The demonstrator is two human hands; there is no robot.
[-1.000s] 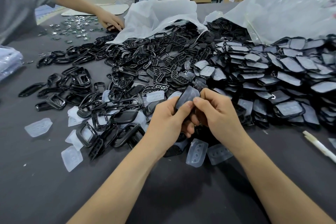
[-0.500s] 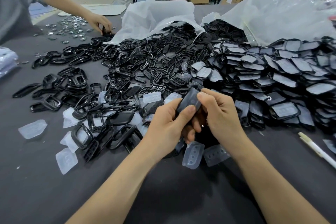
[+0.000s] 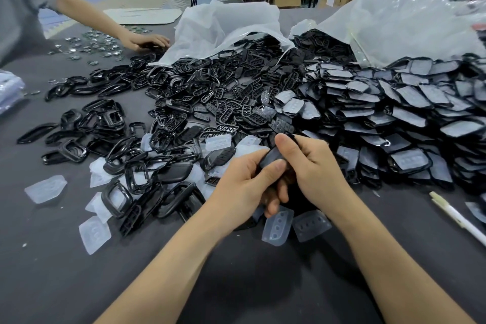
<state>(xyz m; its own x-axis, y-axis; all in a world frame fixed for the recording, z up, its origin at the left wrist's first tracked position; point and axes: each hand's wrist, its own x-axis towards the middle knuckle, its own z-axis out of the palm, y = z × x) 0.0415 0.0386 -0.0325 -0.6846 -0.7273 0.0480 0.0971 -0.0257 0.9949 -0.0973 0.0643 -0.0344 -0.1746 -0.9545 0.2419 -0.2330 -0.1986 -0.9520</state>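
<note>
My left hand [image 3: 243, 187] and my right hand [image 3: 313, 166] meet above the dark table [image 3: 79, 271] and both grip one small black plastic shell piece [image 3: 272, 156]. Both thumbs press on its top; most of the piece is hidden between my fingers. Just below my hands lie two translucent button pads [image 3: 277, 226]. Behind them spreads a big heap of loose black frames and button grids [image 3: 210, 102]. To the right lies a pile of black shells fitted with translucent pads [image 3: 394, 113].
Two white plastic bags [image 3: 226, 26] spill parts at the back. Another person's hand [image 3: 147, 41] reaches among shiny metal pieces [image 3: 89, 45] at the far left. A white pen [image 3: 457, 218] lies at the right. More translucent pads [image 3: 44, 188] are scattered at the left.
My hands have closed more tightly round the black piece, and my right thumb has moved onto its top. The other person's hand has shifted slightly at the far left.
</note>
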